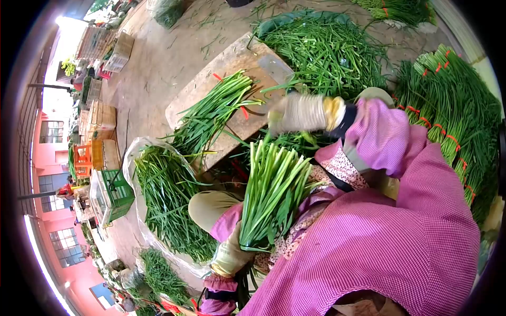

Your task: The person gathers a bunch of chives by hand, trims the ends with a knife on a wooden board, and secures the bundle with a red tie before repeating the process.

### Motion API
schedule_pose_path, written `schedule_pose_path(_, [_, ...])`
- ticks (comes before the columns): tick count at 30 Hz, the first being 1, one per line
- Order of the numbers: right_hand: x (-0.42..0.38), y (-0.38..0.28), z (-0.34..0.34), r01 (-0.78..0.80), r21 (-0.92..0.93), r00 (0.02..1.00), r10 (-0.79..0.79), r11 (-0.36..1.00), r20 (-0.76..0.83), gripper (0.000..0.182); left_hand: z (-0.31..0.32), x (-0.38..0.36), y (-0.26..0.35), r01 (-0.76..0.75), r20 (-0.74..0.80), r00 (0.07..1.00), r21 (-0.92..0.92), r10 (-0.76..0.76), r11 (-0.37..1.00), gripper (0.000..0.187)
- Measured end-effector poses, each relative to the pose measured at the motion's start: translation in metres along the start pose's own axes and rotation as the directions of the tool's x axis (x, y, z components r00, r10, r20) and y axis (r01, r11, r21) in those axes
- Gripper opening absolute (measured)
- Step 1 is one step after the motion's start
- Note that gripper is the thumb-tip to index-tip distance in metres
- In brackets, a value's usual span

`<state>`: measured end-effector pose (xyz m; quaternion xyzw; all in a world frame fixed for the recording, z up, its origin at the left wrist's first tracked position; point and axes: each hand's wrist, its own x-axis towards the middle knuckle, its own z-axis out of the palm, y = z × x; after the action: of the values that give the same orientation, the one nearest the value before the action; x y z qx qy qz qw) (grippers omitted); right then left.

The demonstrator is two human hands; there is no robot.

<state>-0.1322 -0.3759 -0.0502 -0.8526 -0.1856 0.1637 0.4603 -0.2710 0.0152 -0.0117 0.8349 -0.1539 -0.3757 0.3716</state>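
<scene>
My left hand (230,254), in a pale work glove, is closed around the lower end of a loose bunch of garlic chives (276,189); the pale stalk ends point up the view. Motion smears my right hand (299,112), also gloved, and its fingers are not clear. It is over the near edge of a wooden board (184,108), beside the chive heap. On the board lies another bunch of chives (216,108), with red ties (244,112) near it.
A large heap of loose chives (327,52) is beyond the board. More chives fill a plastic-lined container (168,203). Bundles with red ties (448,116) stand at the right. A green crate (118,195) and a white crate (120,51) stand at the left.
</scene>
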Motion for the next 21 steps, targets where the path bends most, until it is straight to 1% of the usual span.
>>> schedule_pose_path(1, [-0.008, -0.005, -0.021, -0.073, -0.064, 0.990, 0.065, 0.995, -0.129, 0.038, -0.002, 0.000, 0.018, -0.015, -0.049, 0.999, 0.049, 0.017, 0.999, 0.079])
schedule_pose_path(2, [-0.016, -0.011, -0.048, -0.152, -0.119, 0.959, 0.117, 0.981, -0.260, 0.037, -0.003, 0.000, 0.027, -0.027, -0.099, 0.994, 0.099, 0.037, 0.995, 0.077])
schedule_pose_path(3, [-0.018, 0.005, -0.076, -0.112, -0.301, 0.925, -0.011, 0.947, -0.379, 0.037, -0.006, -0.002, 0.024, -0.011, -0.131, 0.990, 0.223, 0.041, 0.975, 0.080])
schedule_pose_path(4, [-0.021, 0.019, -0.101, -0.093, -0.475, 0.870, -0.161, 0.875, -0.466, 0.037, -0.008, -0.004, 0.021, -0.009, -0.138, 0.990, 0.224, 0.041, 0.975, 0.080])
schedule_pose_path(5, [-0.033, 0.020, -0.117, -0.264, -0.440, 0.788, -0.071, 0.859, -0.612, 0.033, -0.011, -0.004, 0.018, -0.003, -0.179, 0.981, 0.355, 0.071, 0.935, 0.085])
schedule_pose_path(6, [-0.041, 0.013, -0.131, -0.422, -0.374, 0.673, 0.009, 0.826, -0.739, 0.030, -0.013, -0.006, 0.014, 0.013, -0.215, 0.971, 0.478, 0.103, 0.878, 0.089])
schedule_pose_path(7, [-0.043, 0.000, -0.142, -0.582, -0.340, 0.662, 0.187, 0.739, -0.726, 0.031, -0.014, -0.008, 0.010, -0.005, -0.259, 0.948, 0.572, 0.187, 0.820, 0.088])
schedule_pose_path(8, [-0.043, -0.007, -0.147, -0.721, -0.313, 0.613, 0.359, 0.618, -0.704, 0.034, -0.016, -0.010, 0.015, 0.025, -0.291, 0.933, 0.637, 0.210, 0.771, 0.082])
schedule_pose_path(9, [-0.045, -0.005, -0.137, -0.728, -0.460, 0.643, 0.272, 0.508, -0.716, 0.048, -0.017, -0.014, 0.007, 0.117, -0.322, 0.930, 0.711, 0.174, 0.693, 0.078])
schedule_pose_path(10, [-0.040, -0.003, -0.128, -0.691, -0.568, 0.709, 0.266, 0.447, -0.654, 0.060, -0.017, -0.018, -0.001, 0.206, -0.356, 0.924, 0.771, 0.140, 0.602, 0.076])
schedule_pose_path(11, [-0.037, 0.009, -0.110, -0.542, -0.532, 0.797, 0.197, 0.650, -0.571, 0.058, -0.016, -0.018, 0.004, 0.211, -0.374, 0.905, 0.809, 0.202, 0.549, 0.073])
schedule_pose_path(12, [-0.032, 0.025, -0.086, -0.360, -0.458, 0.863, 0.104, 0.812, -0.494, 0.058, -0.015, -0.021, -0.005, 0.216, -0.377, 0.884, 0.853, 0.276, 0.474, 0.068])
schedule_pose_path(13, [-0.018, 0.031, -0.064, -0.094, -0.281, 0.963, 0.016, 0.955, -0.268, 0.055, -0.013, -0.025, -0.015, 0.224, -0.382, 0.881, 0.857, 0.280, 0.464, 0.072])
schedule_pose_path(14, [-0.004, 0.041, -0.038, 0.138, -0.022, 0.988, -0.139, 0.990, -0.061, 0.053, -0.011, -0.027, -0.022, 0.232, -0.387, 0.877, 0.860, 0.285, 0.455, 0.076])
schedule_pose_path(15, [0.011, 0.084, 0.010, 0.180, 0.223, 0.982, -0.190, 0.958, 0.021, 0.053, -0.008, -0.028, -0.026, 0.235, -0.388, 0.879, 0.858, 0.278, 0.456, 0.076])
schedule_pose_path(16, [0.017, 0.115, 0.050, 0.189, 0.458, 0.963, -0.256, 0.869, 0.088, 0.054, -0.005, -0.029, -0.029, 0.231, -0.386, 0.871, 0.867, 0.303, 0.442, 0.076])
schedule_pose_path(17, [0.009, 0.075, 0.056, 0.085, 0.346, 0.975, -0.150, 0.934, 0.164, 0.057, -0.002, -0.031, -0.033, 0.228, -0.384, 0.864, 0.875, 0.326, 0.426, 0.077])
schedule_pose_path(18, [0.003, 0.022, 0.061, -0.016, 0.222, 0.973, -0.036, 0.975, 0.226, 0.060, 0.001, -0.033, -0.041, 0.243, -0.396, 0.862, 0.871, 0.317, 0.426, 0.078])
schedule_pose_path(19, [0.003, 0.000, 0.079, -0.163, 0.155, 0.968, 0.128, 0.974, 0.217, 0.062, 0.002, -0.035, -0.047, 0.238, -0.391, 0.859, 0.876, 0.330, 0.419, 0.078])
schedule_pose_path(20, [0.004, -0.017, 0.091, -0.309, 0.088, 0.937, 0.288, 0.947, 0.196, 0.063, 0.003, -0.036, -0.051, 0.232, -0.386, 0.856, 0.881, 0.344, 0.412, 0.077])
schedule_pose_path(21, [0.000, -0.042, 0.081, -0.407, -0.042, 0.870, 0.401, 0.912, 0.287, 0.064, 0.003, -0.037, -0.054, 0.234, -0.388, 0.857, 0.880, 0.341, 0.414, 0.077])
